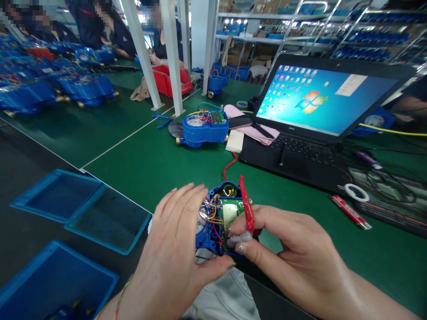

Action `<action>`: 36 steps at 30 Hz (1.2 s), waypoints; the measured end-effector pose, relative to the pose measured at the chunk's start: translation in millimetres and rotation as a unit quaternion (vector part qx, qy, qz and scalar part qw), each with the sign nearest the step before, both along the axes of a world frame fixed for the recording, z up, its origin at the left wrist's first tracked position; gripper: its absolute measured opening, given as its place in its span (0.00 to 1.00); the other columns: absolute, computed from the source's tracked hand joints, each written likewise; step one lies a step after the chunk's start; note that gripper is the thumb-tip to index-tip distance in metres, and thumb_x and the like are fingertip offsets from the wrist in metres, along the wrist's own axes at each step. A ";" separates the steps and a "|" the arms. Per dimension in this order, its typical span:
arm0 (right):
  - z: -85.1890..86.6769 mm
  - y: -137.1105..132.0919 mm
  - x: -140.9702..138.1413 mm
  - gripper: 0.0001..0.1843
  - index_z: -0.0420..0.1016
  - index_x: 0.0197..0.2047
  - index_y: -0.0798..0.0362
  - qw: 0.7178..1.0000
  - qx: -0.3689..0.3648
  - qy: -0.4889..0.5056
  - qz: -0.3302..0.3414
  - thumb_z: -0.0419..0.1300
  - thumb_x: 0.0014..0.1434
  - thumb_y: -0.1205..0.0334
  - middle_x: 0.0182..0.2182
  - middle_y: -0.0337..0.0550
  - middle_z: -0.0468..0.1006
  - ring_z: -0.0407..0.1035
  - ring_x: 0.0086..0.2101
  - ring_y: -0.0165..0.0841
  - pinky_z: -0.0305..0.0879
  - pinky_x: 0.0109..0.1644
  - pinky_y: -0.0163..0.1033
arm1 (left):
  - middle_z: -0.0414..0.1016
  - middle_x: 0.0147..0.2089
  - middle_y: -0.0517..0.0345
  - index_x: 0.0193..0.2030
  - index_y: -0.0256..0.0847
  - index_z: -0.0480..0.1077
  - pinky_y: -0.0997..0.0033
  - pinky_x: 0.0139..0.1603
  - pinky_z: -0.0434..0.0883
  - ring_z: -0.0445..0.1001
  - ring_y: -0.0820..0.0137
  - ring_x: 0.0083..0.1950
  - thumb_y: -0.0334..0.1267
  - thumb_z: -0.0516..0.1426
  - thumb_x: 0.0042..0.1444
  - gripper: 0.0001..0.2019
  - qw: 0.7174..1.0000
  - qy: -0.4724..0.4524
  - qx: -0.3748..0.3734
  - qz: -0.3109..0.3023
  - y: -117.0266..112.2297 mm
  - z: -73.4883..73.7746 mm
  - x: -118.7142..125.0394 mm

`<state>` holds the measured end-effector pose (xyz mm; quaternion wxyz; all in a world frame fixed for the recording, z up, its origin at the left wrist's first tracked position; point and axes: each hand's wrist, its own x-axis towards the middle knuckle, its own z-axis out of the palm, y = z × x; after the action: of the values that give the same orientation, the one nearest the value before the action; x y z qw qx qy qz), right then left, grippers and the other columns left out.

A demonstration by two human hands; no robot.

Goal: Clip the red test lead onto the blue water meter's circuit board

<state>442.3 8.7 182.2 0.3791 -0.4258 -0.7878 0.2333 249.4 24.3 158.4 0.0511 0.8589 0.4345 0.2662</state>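
Note:
An opened blue water meter with a green circuit board and coloured wires sits at the near edge of the green bench. My left hand wraps round its left side, thumb under the front. My right hand pinches a small white wad against the board. A red clip probe on a red lead rests across the meter by my right fingers.
A second open blue meter lies farther back, beside an open laptop. A red marker and tape ring lie to the right. Blue tray lids sit at left. Several people work at a far bench stacked with blue meters.

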 end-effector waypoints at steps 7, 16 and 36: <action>0.1 -0.5 0.8 0.04 0.71 0.36 0.52 1.000 -0.002 -0.023 0.005 0.58 0.59 0.70 0.28 0.38 0.76 0.71 0.28 0.29 0.66 0.32 0.31 | 0.63 0.61 0.41 0.61 0.34 0.53 0.46 0.63 0.59 0.60 0.52 0.63 0.50 0.63 0.47 0.39 1.000 0.008 -0.007 -0.002 0.0 0.2 -0.5; -1.4 1.3 -1.5 0.04 0.70 0.36 0.53 1.000 0.005 -0.011 0.006 0.59 0.58 0.71 0.29 0.38 0.76 0.71 0.29 0.28 0.66 0.34 0.30 | 0.63 0.61 0.42 0.59 0.34 0.56 0.44 0.63 0.59 0.59 0.52 0.63 0.49 0.60 0.50 0.34 1.000 0.015 0.001 -0.007 2.3 0.6 -0.1; -0.7 2.8 -5.0 0.04 0.71 0.37 0.53 0.997 0.063 -0.034 0.016 0.58 0.59 0.71 0.29 0.41 0.77 0.72 0.30 0.31 0.70 0.35 0.32 | 0.64 0.60 0.43 0.57 0.34 0.59 0.42 0.63 0.60 0.60 0.52 0.63 0.44 0.59 0.50 0.30 1.000 -0.014 -0.003 0.000 -1.2 2.5 2.9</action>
<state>437.3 11.5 181.5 0.3745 -0.3962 -0.8199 0.1749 252.3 23.1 160.9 0.0601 0.8547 0.4349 0.2771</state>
